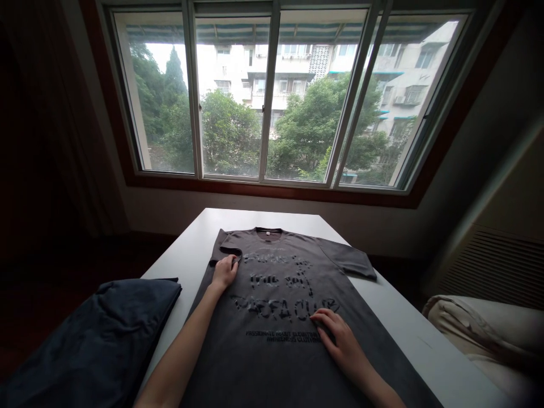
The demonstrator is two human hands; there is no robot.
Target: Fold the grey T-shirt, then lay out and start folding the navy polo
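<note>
Navy cloth [102, 328] lying at left, left hand [225, 273] pinching the sleeve [217, 249] of a grey T-shirt [276, 357] lying spread out on a white table [191, 243] (glossy lettering [280, 309] facing up), right hand [340, 335] resting loosely spread on the lettering, beige bundle [480, 323] sitting at right.

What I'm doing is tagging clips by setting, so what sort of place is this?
Probably a room in a home: a wide window facing trees, and a T-shirt spread on a white table.
</note>
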